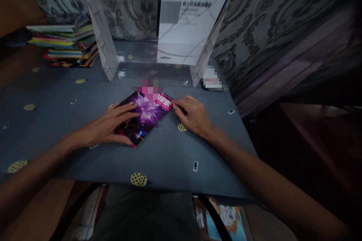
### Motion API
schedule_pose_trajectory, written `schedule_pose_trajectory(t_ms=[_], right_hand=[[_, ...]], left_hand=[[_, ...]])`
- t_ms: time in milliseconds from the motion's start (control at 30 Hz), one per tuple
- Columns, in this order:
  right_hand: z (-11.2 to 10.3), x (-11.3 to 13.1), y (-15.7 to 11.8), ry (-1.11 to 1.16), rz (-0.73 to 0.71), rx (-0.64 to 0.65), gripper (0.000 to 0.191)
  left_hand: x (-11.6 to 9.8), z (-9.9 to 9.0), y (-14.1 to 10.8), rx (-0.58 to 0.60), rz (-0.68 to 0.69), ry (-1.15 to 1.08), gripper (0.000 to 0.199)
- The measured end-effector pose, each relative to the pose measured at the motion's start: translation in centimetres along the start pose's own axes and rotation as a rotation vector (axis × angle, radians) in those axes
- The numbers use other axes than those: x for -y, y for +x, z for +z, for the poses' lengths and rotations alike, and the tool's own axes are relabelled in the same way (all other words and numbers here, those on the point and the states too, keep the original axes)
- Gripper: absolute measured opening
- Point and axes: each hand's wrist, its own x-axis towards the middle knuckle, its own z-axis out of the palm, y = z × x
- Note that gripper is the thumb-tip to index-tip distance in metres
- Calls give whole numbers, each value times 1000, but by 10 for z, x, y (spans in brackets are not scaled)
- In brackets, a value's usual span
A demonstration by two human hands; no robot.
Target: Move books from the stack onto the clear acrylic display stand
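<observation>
A thin closed book (147,115) with a dark cover, a purple burst and a pink title block lies at an angle on the patterned tablecloth. Its top edge is blurred out. My left hand (109,125) rests over the book's left side, fingers stretched out on the cover and the thumb along the lower left edge. At the opposite corner, by the pink block, my right hand (192,115) has its fingers curled, with index finger and thumb pinching the book's edge. The undersides of the right fingers are hidden.
A stack of books and magazines (68,43) stands at the back left. Behind the book are clear upright panels (104,41) and a white printed board (186,37). A partly blurred white item (212,79) lies near the table's right edge. More printed matter (226,218) shows below the front edge.
</observation>
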Motion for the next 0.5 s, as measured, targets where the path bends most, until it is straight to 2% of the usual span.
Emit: schedule_pose_trajectory(t_ms=[67, 167, 367, 500], right_hand=[[1, 2, -1, -26, -5, 3, 26], [2, 9, -3, -33, -12, 25, 24], [5, 33, -7, 166, -26, 50, 24], [5, 50, -11, 298, -9, 65, 26]], left_hand=[[4, -7, -7, 61, 56, -19, 80], [6, -11, -12, 74, 77, -16, 72], [-6, -6, -7, 35, 83, 42, 56], [-18, 3, -8, -71, 107, 78, 49]])
